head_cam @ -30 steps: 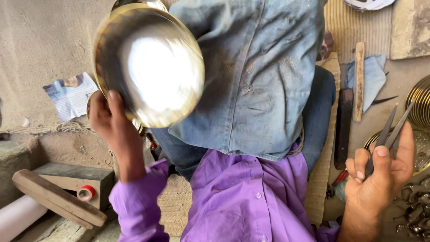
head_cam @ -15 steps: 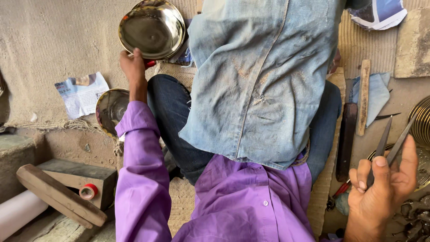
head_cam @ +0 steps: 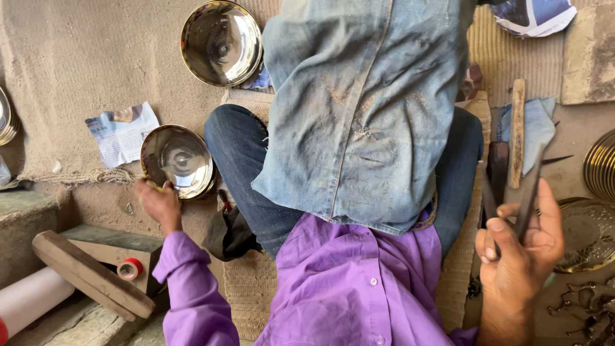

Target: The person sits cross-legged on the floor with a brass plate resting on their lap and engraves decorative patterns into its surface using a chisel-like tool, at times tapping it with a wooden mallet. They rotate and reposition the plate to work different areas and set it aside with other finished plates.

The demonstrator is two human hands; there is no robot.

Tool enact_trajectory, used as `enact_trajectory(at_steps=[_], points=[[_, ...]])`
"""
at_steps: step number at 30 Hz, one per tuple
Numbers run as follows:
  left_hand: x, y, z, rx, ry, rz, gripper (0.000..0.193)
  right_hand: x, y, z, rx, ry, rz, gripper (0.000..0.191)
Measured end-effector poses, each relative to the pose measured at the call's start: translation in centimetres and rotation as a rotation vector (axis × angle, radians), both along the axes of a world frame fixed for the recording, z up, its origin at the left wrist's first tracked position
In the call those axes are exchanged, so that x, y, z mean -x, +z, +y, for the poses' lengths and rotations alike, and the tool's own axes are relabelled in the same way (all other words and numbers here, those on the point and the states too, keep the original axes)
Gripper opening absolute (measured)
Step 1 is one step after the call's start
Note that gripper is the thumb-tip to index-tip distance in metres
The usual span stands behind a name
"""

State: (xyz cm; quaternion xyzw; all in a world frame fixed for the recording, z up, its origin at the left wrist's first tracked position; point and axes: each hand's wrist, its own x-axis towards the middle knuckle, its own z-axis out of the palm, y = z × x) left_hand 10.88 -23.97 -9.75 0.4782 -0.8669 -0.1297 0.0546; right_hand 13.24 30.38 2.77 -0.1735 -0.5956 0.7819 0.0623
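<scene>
Shiny brass bowl [head_cam: 177, 160] on floor by left knee, left hand [head_cam: 159, 202] gripping its near rim. Second polished bowl [head_cam: 221, 42] set farther out. Right hand [head_cam: 520, 256] pinching dark metal tools [head_cam: 522, 202]. More brassware [head_cam: 586, 234] waiting at right edge.

torn printed paper scrap [head_cam: 120, 133] on floor, white and blue, left of legs

right hand [head_cam: 520, 256] wrist: cut off | left edge plates [head_cam: 5, 116]: cropped
</scene>
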Motion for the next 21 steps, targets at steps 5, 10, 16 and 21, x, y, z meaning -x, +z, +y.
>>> enact_trajectory(at_steps=[5, 10, 16, 21], points=[[-1.9, -1.2, 1.1, -0.093, 0.26, 0.067, 0.031, -0.6, -0.6, 0.2, -0.021, 0.027, 0.006, 0.072], [-1.1, -0.3, 1.0, -0.065, 0.276, 0.063, 0.01, -0.5, -0.3, -0.1, 0.0, 0.016, -0.042, 0.077], [-0.7, 0.5, 0.8, -0.14, 0.244, 0.531, 0.006, -0.7, -0.3, -0.3, -0.069, 0.008, -0.005, 0.076], [-0.7, 1.4, 0.6, 0.197, -0.142, 0.509, 0.012, -1.0, 0.3, -0.6, -0.213, -0.024, -0.017, 0.072]])
